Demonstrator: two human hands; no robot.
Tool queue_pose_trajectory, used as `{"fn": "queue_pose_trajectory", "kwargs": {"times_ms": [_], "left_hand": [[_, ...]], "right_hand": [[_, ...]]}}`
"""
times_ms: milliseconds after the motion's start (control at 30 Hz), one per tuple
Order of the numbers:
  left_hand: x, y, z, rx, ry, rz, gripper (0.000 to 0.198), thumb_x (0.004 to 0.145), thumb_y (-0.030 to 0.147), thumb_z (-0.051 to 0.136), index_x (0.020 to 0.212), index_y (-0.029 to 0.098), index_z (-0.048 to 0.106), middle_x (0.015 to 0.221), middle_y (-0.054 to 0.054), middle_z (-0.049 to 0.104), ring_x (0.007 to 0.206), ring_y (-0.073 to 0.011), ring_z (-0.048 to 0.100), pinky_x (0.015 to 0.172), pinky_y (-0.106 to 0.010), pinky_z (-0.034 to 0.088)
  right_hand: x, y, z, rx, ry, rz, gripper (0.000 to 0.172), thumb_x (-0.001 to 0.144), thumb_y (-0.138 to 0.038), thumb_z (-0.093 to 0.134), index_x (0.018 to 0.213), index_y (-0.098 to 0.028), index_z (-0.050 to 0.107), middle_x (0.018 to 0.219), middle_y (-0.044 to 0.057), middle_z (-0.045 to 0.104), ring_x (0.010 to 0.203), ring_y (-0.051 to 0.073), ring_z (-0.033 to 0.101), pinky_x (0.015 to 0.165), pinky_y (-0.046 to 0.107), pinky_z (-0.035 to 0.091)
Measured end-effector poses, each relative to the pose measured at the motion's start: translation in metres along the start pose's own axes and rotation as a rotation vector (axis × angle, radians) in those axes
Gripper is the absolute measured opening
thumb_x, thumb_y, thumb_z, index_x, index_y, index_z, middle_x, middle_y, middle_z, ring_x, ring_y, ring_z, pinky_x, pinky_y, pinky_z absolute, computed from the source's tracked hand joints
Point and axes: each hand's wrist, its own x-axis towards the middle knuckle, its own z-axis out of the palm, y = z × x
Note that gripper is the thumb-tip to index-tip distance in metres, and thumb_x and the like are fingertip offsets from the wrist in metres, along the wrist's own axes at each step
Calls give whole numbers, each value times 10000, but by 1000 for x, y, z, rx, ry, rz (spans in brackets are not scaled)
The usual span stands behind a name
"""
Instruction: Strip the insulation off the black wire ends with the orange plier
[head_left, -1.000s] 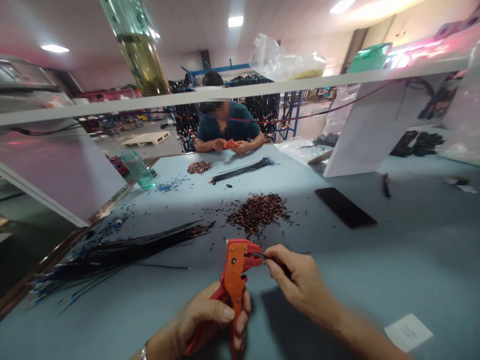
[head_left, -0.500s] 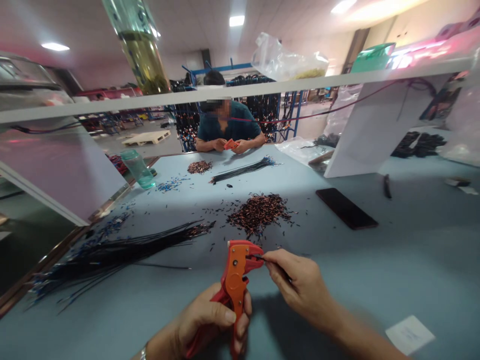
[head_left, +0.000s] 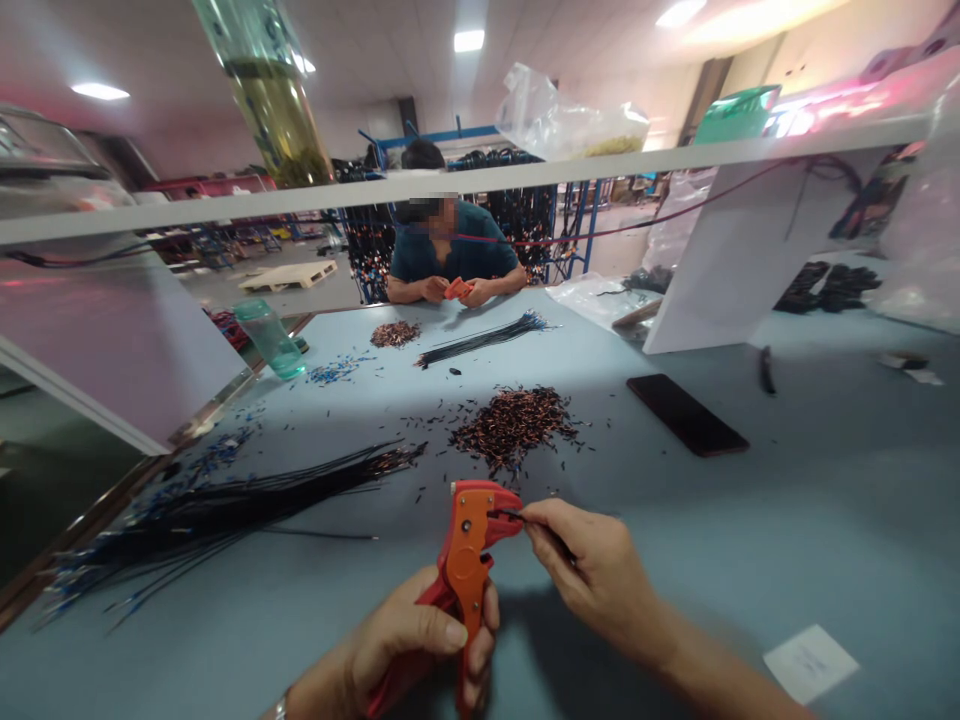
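Note:
My left hand [head_left: 427, 640] is wrapped round the handles of a red and orange wire stripper [head_left: 469, 555], held upright above the table. Between thumb and forefinger, my right hand [head_left: 600, 570] pinches a short black wire [head_left: 512, 514], its end lying in the tool's jaws. Just beyond the tool lies a heap of black and copper wire offcuts [head_left: 514, 425]. To the left, a bundle of long black wires [head_left: 262, 505] stretches across the table, with blue ends at the near left and bare copper at the other. One loose wire lies apart from it.
A black phone [head_left: 688, 414] lies at the right, and a paper slip [head_left: 810, 662] nearer me. Across the table, a person [head_left: 457, 240] holds another orange tool, behind a smaller wire bundle [head_left: 480, 342]. A white shelf [head_left: 420, 187] spans overhead; a green bottle [head_left: 270, 338] stands left.
The whole view has shifted very slightly, so everything sits a little further left. Both hands keep their hold on the wire stripper and the wire.

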Motion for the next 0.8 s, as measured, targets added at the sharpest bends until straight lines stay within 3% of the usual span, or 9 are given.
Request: {"fn": "queue_pose_trajectory", "kwargs": {"times_ms": [367,800], "left_hand": [[2,-4,6,23,39,-8,237,678,307,709,765,123,587,518,14,519,398,-98,485,461,-238,416],[2,-7,8,46,16,-26,328,698,391,733,672,156,505,449,55,440,328,-58,388,361,-189,349]], "right_hand": [[3,-2,-2,-43,0,12,201,915,-171,431,796,-188,592,579,-29,540,480,100,462,507,214,352],[-3,-8,0,-124,40,-37,213,931,-154,385,803,-189,551,532,-52,446,440,105,415,486,230,308]]}}
